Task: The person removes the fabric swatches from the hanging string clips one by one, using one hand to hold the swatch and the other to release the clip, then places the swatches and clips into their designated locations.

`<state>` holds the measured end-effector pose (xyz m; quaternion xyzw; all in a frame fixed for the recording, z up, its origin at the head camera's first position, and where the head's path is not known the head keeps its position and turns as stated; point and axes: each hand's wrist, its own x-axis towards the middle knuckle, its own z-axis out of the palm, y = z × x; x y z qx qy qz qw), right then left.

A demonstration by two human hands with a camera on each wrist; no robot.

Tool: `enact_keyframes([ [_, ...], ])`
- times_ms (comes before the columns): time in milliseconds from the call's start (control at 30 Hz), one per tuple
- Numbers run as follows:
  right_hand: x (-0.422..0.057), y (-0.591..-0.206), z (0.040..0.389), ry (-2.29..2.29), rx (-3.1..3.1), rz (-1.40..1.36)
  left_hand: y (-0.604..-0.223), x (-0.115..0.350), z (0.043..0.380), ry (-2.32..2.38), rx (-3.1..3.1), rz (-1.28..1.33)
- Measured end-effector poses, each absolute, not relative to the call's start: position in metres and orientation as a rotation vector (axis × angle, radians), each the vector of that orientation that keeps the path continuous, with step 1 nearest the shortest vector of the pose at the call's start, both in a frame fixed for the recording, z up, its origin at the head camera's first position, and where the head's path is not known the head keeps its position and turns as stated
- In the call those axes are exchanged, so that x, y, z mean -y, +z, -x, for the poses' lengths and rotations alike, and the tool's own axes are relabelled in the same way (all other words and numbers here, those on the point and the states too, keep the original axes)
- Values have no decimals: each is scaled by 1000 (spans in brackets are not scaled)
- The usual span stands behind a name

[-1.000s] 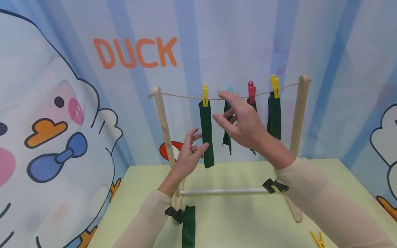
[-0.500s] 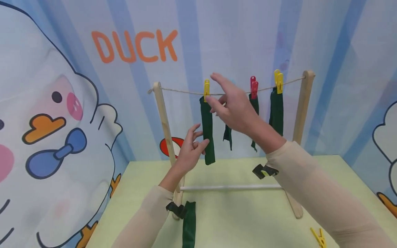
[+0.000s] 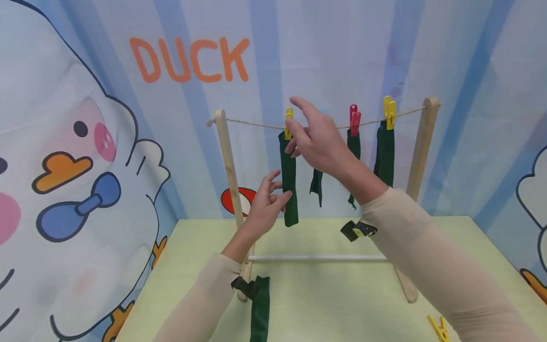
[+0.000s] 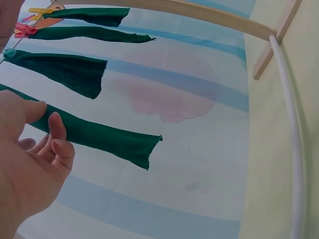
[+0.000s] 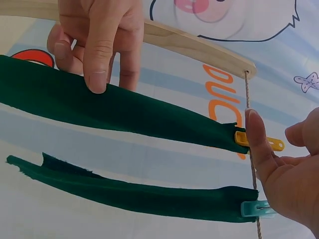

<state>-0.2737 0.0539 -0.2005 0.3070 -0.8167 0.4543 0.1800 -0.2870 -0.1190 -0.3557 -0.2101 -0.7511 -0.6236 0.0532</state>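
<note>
A dark green cloth strip (image 3: pixel 289 166) hangs from the line by a yellow clothespin (image 5: pixel 275 144). My left hand (image 3: pixel 266 205) holds the strip's left edge, its thumb on the front and curled fingers behind. My right hand (image 3: pixel 321 140) is spread at the clothespin. Its thumb lies beside the clothespin at the string in the right wrist view, while the index finger stands apart from it. To the right hang more green strips: one on a light blue clothespin (image 5: pixel 256 208), one on a red clothespin (image 3: pixel 354 121), one on another yellow clothespin (image 3: pixel 390 114).
The string (image 3: pixel 256 124) runs between two wooden posts (image 3: pixel 420 147), joined low down by a white rod (image 3: pixel 318 258). On the pale green table (image 3: pixel 333 304) lie another green strip (image 3: pixel 260 313) at front left and a loose yellow clothespin (image 3: pixel 438 327) at front right.
My right hand has moved left along the string to the yellow clothespin, now partly covering it. The left hand stays at the strip. The view has tilted down slightly.
</note>
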Motion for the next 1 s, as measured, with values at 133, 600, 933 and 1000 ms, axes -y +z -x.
enact_keyframes([
  [133, -52, -199, 276, 1316, 2337, -846, -357, 118, 287, -1885, 2288, 634],
  [600, -51, -200, 281, 1371, 2362, -766, -356, 116, 285, -1807, 2304, 653],
  [933, -48, -197, 282, 1391, 2332, -746, -340, 112, 265, -1810, 2322, 630],
  [1000, -48, -197, 283, 1406, 2325, -736, -336, 111, 259, -1811, 2314, 634],
])
